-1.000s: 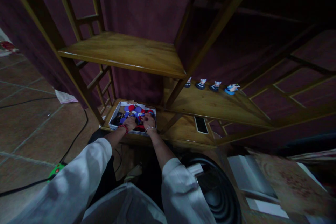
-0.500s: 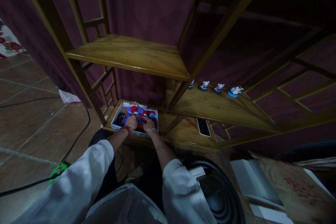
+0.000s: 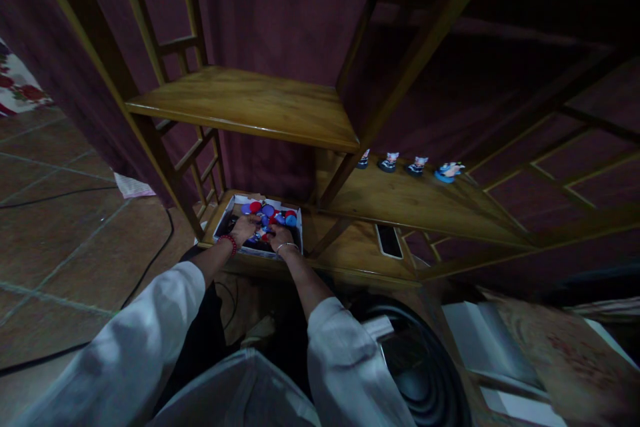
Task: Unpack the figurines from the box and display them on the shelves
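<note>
A shallow white box (image 3: 299,221) stands on the bottom wooden shelf, holding a jumble of small figurines (image 3: 265,219) with blue, red and purple round bases. Both of my hands are down inside it. My left hand (image 3: 243,229), with a red bead bracelet at the wrist, is over the box's left half, fingers bent among the figurines. On the right side is my right hand (image 3: 280,237), wearing a pale bracelet, its fingers curled in toward the middle. A blue and white figurine shows between the hands. What the fingertips grip is too small and hidden to make out.
Several figurines (image 3: 417,165) stand in a row on the right-hand shelf (image 3: 425,205). A phone (image 3: 389,241) lies on the lower board. An upper shelf (image 3: 245,103) overhangs the box. At my right is a round black object (image 3: 425,360); cables (image 3: 150,263) cross the floor left.
My left hand has moved left, away from the right hand, uncovering more figurines between them. The right hand has shifted slightly left and down. The view has moved a little.
</note>
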